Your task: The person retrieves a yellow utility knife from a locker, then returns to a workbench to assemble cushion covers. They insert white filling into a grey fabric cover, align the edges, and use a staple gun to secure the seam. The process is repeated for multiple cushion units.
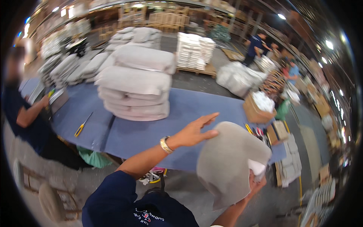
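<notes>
A grey fabric cushion (230,159) with a curved outline is held up over the front edge of the blue table (189,102). My right hand (257,186) grips it at its lower right edge, where a white patch of lining or padding shows. The cushion hides part of that hand. My left hand (194,130), with a gold watch or bracelet at the wrist, is open beside the cushion's upper left edge. Its fingers are spread and the thumb is at the edge; whether it touches I cannot tell.
A tall stack of grey cushions (134,85) stands on the table. Yellow-handled scissors or a screwdriver-like tool (80,129) lies at the left, near a co-worker (28,117). A cardboard box (257,109) with white filling sits at the right end, beside several tools (257,131). A chair (51,200) stands lower left.
</notes>
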A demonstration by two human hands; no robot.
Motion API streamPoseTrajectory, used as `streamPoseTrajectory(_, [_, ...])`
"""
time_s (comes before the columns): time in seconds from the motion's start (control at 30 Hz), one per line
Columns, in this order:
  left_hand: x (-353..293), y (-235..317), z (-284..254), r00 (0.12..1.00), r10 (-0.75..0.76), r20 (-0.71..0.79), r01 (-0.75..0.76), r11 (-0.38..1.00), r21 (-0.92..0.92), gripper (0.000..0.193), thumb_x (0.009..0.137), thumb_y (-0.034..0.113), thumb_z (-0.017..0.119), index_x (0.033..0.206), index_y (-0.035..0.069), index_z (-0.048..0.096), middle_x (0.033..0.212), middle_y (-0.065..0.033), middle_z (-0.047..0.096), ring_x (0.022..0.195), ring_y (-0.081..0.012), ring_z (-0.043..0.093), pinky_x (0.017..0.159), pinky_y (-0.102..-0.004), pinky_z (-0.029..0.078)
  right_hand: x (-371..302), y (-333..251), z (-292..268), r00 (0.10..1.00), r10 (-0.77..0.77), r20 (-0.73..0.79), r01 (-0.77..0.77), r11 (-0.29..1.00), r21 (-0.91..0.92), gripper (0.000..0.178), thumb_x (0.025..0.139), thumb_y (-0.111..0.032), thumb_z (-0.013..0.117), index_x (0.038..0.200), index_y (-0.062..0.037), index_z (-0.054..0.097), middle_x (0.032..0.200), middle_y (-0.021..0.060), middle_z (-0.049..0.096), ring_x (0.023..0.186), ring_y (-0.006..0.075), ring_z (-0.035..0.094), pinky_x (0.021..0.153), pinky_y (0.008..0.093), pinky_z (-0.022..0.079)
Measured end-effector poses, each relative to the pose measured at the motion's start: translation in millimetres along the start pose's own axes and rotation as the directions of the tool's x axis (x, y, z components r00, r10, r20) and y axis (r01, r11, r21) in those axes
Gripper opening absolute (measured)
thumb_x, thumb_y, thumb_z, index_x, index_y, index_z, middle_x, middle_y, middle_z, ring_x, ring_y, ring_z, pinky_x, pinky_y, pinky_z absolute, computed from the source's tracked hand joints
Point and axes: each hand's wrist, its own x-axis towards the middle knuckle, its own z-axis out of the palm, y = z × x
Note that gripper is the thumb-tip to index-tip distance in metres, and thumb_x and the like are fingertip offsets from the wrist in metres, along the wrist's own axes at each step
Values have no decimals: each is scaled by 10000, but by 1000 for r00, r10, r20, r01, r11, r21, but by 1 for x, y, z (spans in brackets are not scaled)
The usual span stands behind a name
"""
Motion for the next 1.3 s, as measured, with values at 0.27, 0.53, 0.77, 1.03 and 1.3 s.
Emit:
streamPoseTrajectory(0.27, [25, -84, 31, 995, -46, -84, 20, 960, -280, 766, 881, 662, 688, 1220, -24, 654, 1053, -39, 703, 943, -122, 625, 807, -307, 515, 49, 50, 16, 942, 241, 235, -296, 925, 237, 314, 839, -94, 787, 1115, 32, 705, 957, 45, 735, 851, 136, 673, 752, 298, 544])
streamPoseTrajectory(0.53, [104, -111, 33, 900, 124, -417, -89, 991, 102, 410, 1052, 305, 535, 1320, 9, 629, 1267, -117, 658, 1166, -199, 588, 1052, -338, 428, 107, 88, 90, 937, 111, 330, -111, 994, -18, 455, 805, -213, 851, 1179, 3, 710, 988, 152, 761, 852, 194, 731, 767, 315, 562])
streamPoseTrajectory(0.77, [179, -143, 15, 989, 27, -145, 0, 983, 185, 585, 1095, 305, 349, 803, -9, 747, 850, -123, 742, 981, -287, 669, 1031, -411, 435, 132, 137, 151, 893, 26, 450, -13, 999, -32, 424, 838, -243, 795, 1197, -34, 712, 1078, 162, 744, 936, 298, 740, 803, 372, 571])
streamPoseTrajectory(1.03, [204, -187, -2, 969, -154, -194, 109, 968, -227, 650, 1091, 412, 357, 830, -31, 754, 1005, -172, 724, 1224, -306, 561, 1053, -430, 404, 194, 168, 178, 698, 1, 716, -54, 997, 51, 161, 830, -106, 696, 973, -43, 661, 893, 111, 687, 762, 290, 677, 675, 355, 530])
streamPoseTrajectory(1.3, [212, -212, 32, 850, -368, -377, 273, 919, -283, 677, 1088, 499, 314, 1038, -30, 732, 1173, -186, 709, 1263, -287, 557, 1065, -428, 423, 224, 211, 175, 427, -300, 853, 10, 945, 328, 214, 748, -116, 707, 822, -14, 535, 766, 146, 507, 657, 366, 553, 577, 409, 430])
